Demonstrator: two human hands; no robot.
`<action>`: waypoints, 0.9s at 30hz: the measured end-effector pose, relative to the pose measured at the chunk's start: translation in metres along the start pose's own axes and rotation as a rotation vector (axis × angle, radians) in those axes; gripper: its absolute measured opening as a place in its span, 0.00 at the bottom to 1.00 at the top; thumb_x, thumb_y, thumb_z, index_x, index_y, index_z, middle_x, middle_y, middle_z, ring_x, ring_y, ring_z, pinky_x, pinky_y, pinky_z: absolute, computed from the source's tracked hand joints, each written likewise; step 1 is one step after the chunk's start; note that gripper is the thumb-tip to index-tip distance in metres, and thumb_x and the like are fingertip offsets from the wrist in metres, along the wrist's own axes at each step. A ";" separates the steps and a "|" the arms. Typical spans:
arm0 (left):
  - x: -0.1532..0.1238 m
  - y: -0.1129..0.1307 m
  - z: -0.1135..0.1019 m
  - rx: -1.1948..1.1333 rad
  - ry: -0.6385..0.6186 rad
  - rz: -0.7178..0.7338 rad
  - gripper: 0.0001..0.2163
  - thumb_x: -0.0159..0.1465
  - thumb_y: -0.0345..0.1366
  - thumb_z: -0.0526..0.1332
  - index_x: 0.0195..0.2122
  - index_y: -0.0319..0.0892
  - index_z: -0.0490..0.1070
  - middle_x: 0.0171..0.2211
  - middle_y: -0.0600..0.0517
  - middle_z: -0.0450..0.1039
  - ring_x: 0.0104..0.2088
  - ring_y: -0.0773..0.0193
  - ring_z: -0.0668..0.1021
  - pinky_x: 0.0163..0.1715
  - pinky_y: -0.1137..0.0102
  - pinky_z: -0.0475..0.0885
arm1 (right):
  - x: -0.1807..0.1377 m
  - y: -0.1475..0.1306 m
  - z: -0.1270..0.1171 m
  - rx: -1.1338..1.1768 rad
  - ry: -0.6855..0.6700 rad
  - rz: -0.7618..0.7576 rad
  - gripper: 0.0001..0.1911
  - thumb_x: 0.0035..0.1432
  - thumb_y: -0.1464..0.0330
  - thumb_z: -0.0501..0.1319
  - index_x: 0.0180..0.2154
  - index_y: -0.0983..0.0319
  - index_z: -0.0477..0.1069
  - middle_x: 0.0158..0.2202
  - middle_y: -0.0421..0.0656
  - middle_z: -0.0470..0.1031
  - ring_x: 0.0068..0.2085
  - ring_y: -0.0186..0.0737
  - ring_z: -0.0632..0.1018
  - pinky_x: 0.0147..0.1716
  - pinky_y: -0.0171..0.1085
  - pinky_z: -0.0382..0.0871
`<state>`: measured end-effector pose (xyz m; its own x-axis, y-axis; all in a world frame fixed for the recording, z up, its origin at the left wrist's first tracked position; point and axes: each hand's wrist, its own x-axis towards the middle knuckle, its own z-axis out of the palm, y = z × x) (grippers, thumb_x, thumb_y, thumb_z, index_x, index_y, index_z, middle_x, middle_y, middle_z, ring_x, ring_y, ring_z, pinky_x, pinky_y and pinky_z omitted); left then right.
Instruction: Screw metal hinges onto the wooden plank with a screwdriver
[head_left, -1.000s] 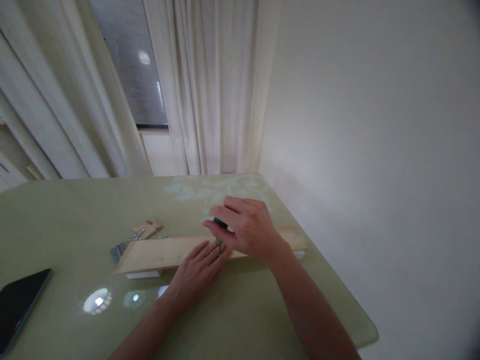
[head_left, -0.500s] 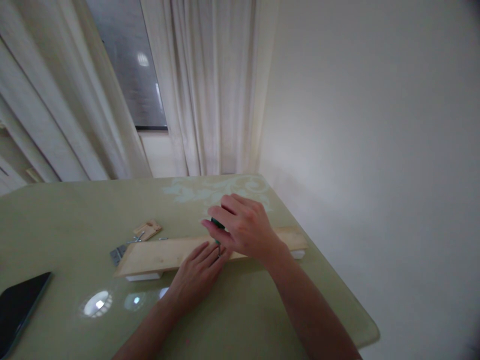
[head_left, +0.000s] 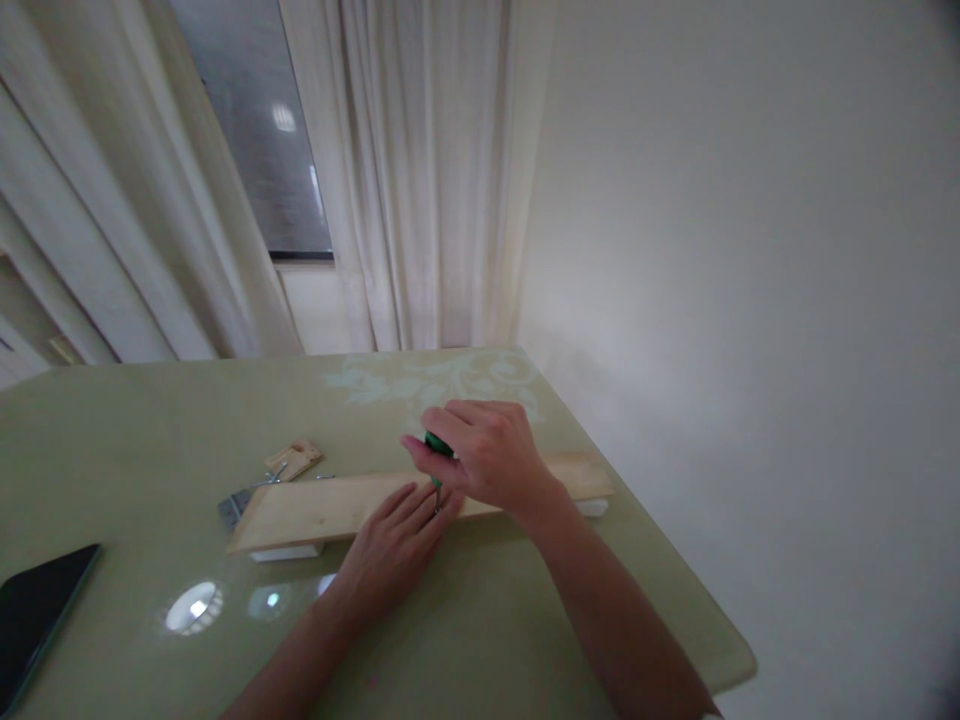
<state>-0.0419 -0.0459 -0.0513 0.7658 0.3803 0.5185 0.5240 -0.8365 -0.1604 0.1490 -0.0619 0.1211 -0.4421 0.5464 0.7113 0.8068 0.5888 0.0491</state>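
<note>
A long pale wooden board (head_left: 319, 510) lies across white blocks (head_left: 286, 552) on the table. My left hand (head_left: 397, 550) rests flat on its middle, fingers stretched out over the wood. Closed around the green handle of a screwdriver (head_left: 439, 446), my right hand (head_left: 487, 455) is just above the left one. The metal shaft points down beside my left thumb and fingers, at the board's near edge. Whether a screw sits under the tip is too small to tell.
At the board's left end lie a grey metal hinge (head_left: 234, 508), several loose screws (head_left: 274, 476) and a small wooden piece (head_left: 296, 458). A dark phone (head_left: 45, 615) is at the left on the green table (head_left: 150, 430). The right table edge runs along a wall (head_left: 735, 300).
My right hand has turned slightly around the screwdriver, its knuckles a little lower and more of the green handle showing. My left hand and the board stay in place.
</note>
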 end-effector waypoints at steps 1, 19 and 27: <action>0.000 0.000 0.000 0.002 0.002 -0.003 0.22 0.73 0.29 0.55 0.67 0.45 0.67 0.59 0.48 0.77 0.60 0.55 0.76 0.65 0.55 0.64 | 0.000 -0.001 0.001 -0.025 0.015 0.008 0.20 0.73 0.55 0.56 0.34 0.59 0.75 0.28 0.40 0.76 0.30 0.36 0.74 0.29 0.37 0.59; 0.001 0.000 0.001 -0.062 0.046 -0.023 0.13 0.71 0.29 0.58 0.53 0.47 0.77 0.49 0.48 0.81 0.53 0.56 0.79 0.62 0.57 0.66 | 0.000 -0.018 -0.021 0.041 -0.164 0.054 0.21 0.71 0.60 0.57 0.58 0.65 0.73 0.45 0.48 0.80 0.45 0.45 0.78 0.40 0.40 0.68; 0.004 0.001 -0.003 -0.022 0.015 -0.014 0.19 0.72 0.30 0.57 0.62 0.47 0.72 0.56 0.49 0.79 0.57 0.56 0.78 0.64 0.57 0.65 | -0.002 -0.005 -0.019 0.104 -0.191 0.041 0.14 0.73 0.59 0.57 0.48 0.58 0.77 0.39 0.41 0.83 0.39 0.38 0.79 0.34 0.36 0.62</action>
<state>-0.0396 -0.0470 -0.0467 0.7527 0.3866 0.5329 0.5264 -0.8396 -0.1345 0.1534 -0.0775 0.1331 -0.4839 0.6683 0.5650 0.7853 0.6165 -0.0567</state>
